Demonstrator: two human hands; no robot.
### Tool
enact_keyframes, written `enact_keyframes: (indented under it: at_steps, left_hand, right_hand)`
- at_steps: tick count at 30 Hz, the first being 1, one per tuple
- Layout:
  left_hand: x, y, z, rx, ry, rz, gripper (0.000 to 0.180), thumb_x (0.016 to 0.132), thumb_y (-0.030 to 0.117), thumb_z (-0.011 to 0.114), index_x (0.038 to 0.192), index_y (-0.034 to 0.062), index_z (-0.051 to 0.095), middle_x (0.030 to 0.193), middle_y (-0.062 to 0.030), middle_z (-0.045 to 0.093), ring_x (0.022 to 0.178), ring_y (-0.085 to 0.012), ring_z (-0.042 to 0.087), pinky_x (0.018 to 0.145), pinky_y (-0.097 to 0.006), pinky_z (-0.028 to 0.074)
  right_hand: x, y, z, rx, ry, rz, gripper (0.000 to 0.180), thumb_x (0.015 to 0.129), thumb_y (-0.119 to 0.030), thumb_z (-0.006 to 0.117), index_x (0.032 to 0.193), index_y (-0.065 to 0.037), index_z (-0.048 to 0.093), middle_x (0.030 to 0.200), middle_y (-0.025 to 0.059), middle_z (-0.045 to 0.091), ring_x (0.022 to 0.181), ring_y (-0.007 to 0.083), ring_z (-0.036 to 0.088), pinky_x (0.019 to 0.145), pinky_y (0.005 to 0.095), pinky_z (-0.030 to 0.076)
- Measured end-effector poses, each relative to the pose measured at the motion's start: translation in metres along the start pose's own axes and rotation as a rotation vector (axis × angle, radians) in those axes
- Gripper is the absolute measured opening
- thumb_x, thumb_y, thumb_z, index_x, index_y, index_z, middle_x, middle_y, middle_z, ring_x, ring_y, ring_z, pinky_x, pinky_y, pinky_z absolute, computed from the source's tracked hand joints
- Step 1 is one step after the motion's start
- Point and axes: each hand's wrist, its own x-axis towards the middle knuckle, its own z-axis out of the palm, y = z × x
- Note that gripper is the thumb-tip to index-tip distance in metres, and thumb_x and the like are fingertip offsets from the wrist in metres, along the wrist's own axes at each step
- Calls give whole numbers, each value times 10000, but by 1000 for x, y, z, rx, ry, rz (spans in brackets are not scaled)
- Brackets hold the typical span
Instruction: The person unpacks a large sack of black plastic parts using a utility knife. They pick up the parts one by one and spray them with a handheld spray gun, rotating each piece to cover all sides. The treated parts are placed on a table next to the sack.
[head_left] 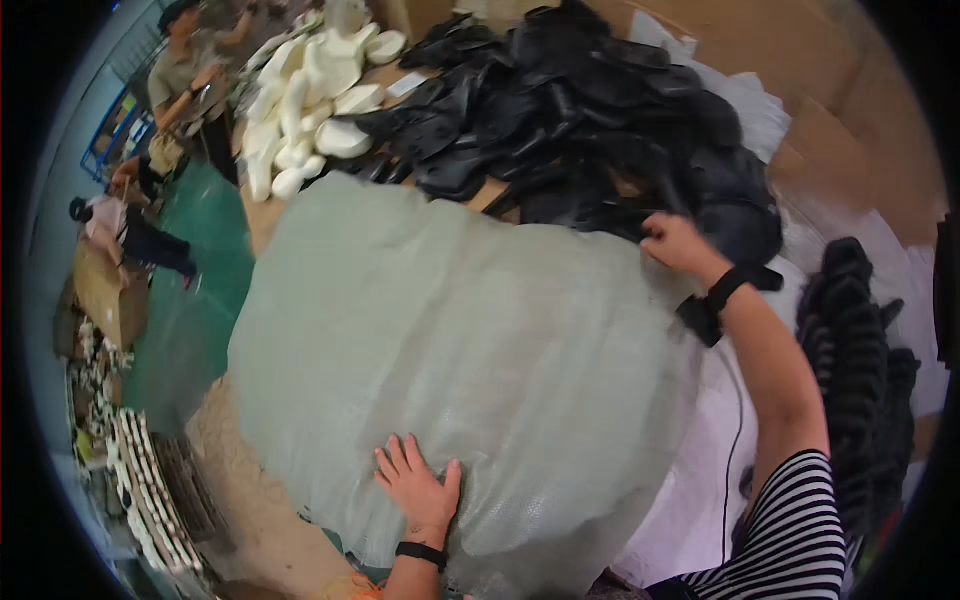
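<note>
A large, bulging pale grey-green woven plastic sack [500, 330] fills the middle of the view. Near its front edge my left hand [418, 490] lies flat on it, fingers spread. My right hand [685, 245] is at the sack's far right edge, fingers curled together; what they pinch, if anything, I cannot make out. Just beyond those fingers lies a heap of black moulded pieces [580, 100]. Black straps circle both wrists, and a small black box [700, 320] sits at the right one.
Cream-white moulded pieces [310, 85] are piled at the far left. Stacked black pieces [850, 350] stand at the right, beside white sheeting [690, 480] crossed by a thin dark cable [735, 450]. Cardboard [850, 130] lies behind. Two people are on the left, near a green floor [200, 300].
</note>
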Motion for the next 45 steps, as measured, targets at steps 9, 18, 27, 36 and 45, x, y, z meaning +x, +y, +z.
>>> enact_keyframes:
  at_steps: [9, 18, 27, 36, 45]
  left_hand:
    - [-3, -14, 21, 108, 124, 45, 681, 823, 412, 581, 1336, 18, 368, 1390, -196, 363, 1275, -428, 301, 999, -577, 254]
    - [19, -31, 27, -27, 85, 133, 615, 804, 368, 614, 1286, 29, 439, 1296, -189, 454, 1169, -335, 437, 892, -494, 401]
    - [-90, 20, -69, -422, 65, 439, 428, 858, 258, 584, 1136, -67, 595, 1141, -268, 596, 1080, -369, 553, 937, -426, 427]
    - [-195, 138, 4, -497, -47, 575, 353, 724, 124, 613, 1027, -56, 595, 1058, -187, 598, 1011, -297, 550, 891, -389, 426]
    - [-291, 148, -4, -264, 165, 279, 241, 699, 137, 614, 875, -15, 675, 873, -201, 668, 861, -312, 642, 794, -383, 487]
  right_hand:
    - [-283, -86, 19, 241, 229, -197, 252, 801, -124, 611, 1033, -26, 605, 966, 172, 617, 923, 349, 586, 824, 412, 478]
    - [-628, -98, -13, 102, -115, 544, 299, 820, -186, 555, 1074, -35, 597, 1019, 192, 628, 968, 361, 595, 828, 457, 469]
    - [-899, -43, -40, 47, 281, 1321, 334, 789, -229, 561, 1064, -56, 641, 983, 206, 650, 933, 365, 617, 822, 441, 486]
    - [-1044, 203, -106, -82, 953, 1291, 221, 778, -163, 568, 927, -25, 656, 832, 214, 647, 802, 381, 624, 707, 433, 499]
    - [-1217, 545, -177, -534, 991, 993, 467, 801, 3, 545, 1263, 28, 473, 1265, 198, 510, 1168, 362, 467, 1046, 417, 315]
